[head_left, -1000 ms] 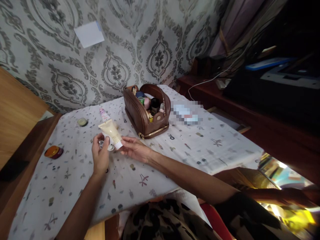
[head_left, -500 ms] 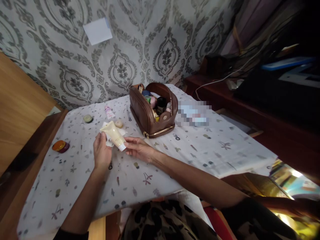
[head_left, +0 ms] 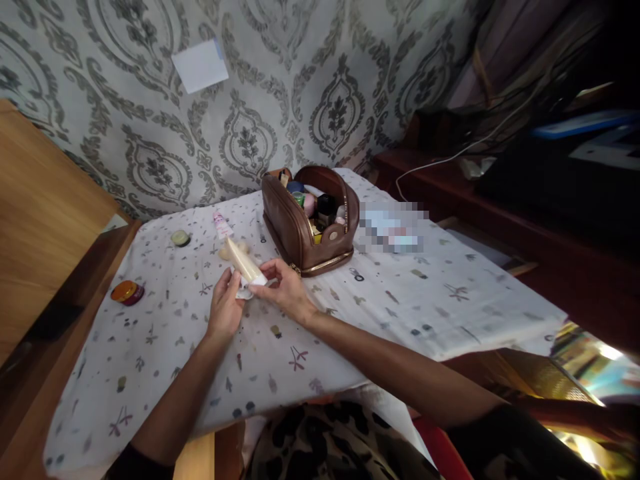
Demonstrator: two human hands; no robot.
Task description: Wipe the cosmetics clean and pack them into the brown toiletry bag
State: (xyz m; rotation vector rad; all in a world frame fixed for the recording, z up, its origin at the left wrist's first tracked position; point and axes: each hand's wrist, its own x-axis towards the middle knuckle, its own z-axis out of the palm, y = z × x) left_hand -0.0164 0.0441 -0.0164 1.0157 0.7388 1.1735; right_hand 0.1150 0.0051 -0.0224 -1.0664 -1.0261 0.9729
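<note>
A cream-coloured tube (head_left: 244, 261) with a white cap is held between my two hands, its cap end toward the right. My right hand (head_left: 284, 288) pinches it near the cap. Fingers of my left hand (head_left: 226, 308) are closed at its lower side, with a crumpled white wipe (head_left: 245, 291) under the tube. Just beyond lie a small beige round item (head_left: 226, 252), partly hidden by the tube, and a pink and white tube (head_left: 221, 225). Behind my right hand stands an unzipped brown bag (head_left: 311, 227) filled with several cosmetics.
An orange-lidded jar (head_left: 127, 292) and a small pale green jar (head_left: 180, 237) stand on the left of the patterned tablecloth (head_left: 390, 320). A blurred light-blue item (head_left: 393, 229) lies right of the bag. Wooden furniture borders the left side; a dark red desk (head_left: 450, 187) borders the right.
Both hands have moved a little to the right with the tube, which now points more away from me. The whole view has shifted slightly.
</note>
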